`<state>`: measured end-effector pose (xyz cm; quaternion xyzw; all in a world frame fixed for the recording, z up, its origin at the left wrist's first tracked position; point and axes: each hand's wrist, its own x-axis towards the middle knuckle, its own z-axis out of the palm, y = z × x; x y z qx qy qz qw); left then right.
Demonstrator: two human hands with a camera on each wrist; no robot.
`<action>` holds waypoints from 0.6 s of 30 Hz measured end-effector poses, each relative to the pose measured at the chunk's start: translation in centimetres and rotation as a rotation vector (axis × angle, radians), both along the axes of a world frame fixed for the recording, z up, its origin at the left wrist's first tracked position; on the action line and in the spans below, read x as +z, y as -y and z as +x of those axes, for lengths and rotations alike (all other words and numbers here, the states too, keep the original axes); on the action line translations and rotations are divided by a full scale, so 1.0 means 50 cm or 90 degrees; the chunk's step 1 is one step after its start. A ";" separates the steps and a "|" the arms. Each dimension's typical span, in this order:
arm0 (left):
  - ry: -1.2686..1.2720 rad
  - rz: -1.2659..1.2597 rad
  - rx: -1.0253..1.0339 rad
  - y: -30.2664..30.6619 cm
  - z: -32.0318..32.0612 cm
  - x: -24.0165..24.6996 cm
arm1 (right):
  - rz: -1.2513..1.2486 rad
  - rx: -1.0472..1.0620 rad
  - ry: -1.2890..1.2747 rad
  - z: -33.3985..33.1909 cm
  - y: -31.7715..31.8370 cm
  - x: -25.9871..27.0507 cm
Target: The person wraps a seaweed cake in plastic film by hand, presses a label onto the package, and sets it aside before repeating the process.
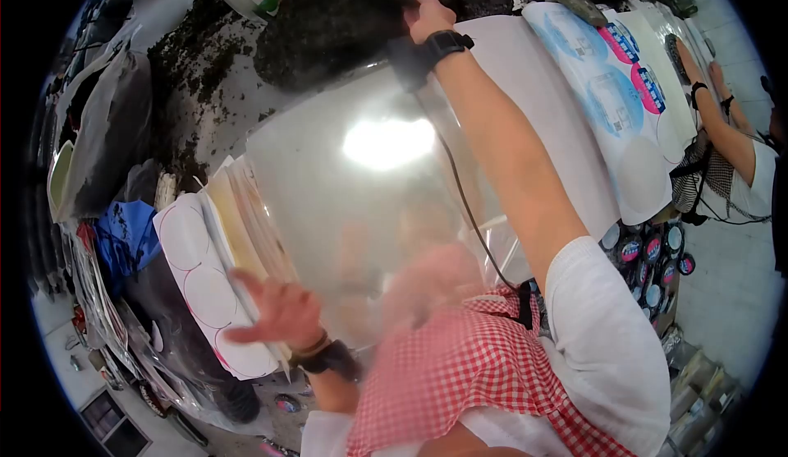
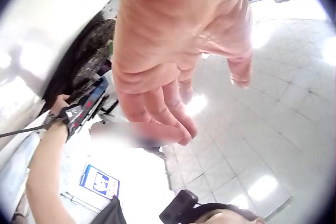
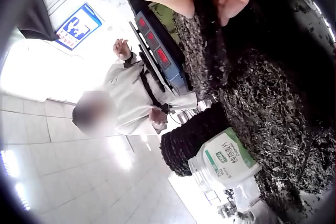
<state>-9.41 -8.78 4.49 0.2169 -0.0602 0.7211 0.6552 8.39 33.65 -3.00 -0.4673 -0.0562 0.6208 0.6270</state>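
Note:
My right hand [image 1: 431, 18] reaches to the far side of the table. In the right wrist view its thumb and fingers pinch the edge of a dark dried seaweed sheet [image 3: 202, 50]. More dried seaweed [image 3: 268, 108] lies around it in a thick dark pile. My left hand [image 1: 283, 313] is held nearer my body, fingers spread, over a pad with round pink outlines [image 1: 193, 276]. Its palm holds nothing in the left wrist view. A shiny clear plastic sheet [image 1: 320, 178] spreads between my arms.
A white jar with a green label [image 3: 226, 155] stands beside the seaweed. Behind it is a scale with red digits [image 3: 152, 37]. Blue-and-pink printed bags [image 1: 607, 87] lie at the right. Another person's arm [image 1: 726, 141] works farther right. Seaweed crumbs [image 1: 197, 79] litter the left back.

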 end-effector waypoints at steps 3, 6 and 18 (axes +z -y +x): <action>-0.067 -0.192 -0.059 -0.047 0.032 -0.033 | 0.016 -0.003 -0.024 0.022 0.037 0.019; -0.272 -0.328 -0.045 -0.090 0.053 -0.084 | 0.153 0.097 0.006 0.078 0.189 0.048; -0.812 -0.508 0.362 -0.036 0.189 -0.191 | -0.001 0.495 0.499 0.253 0.745 -0.006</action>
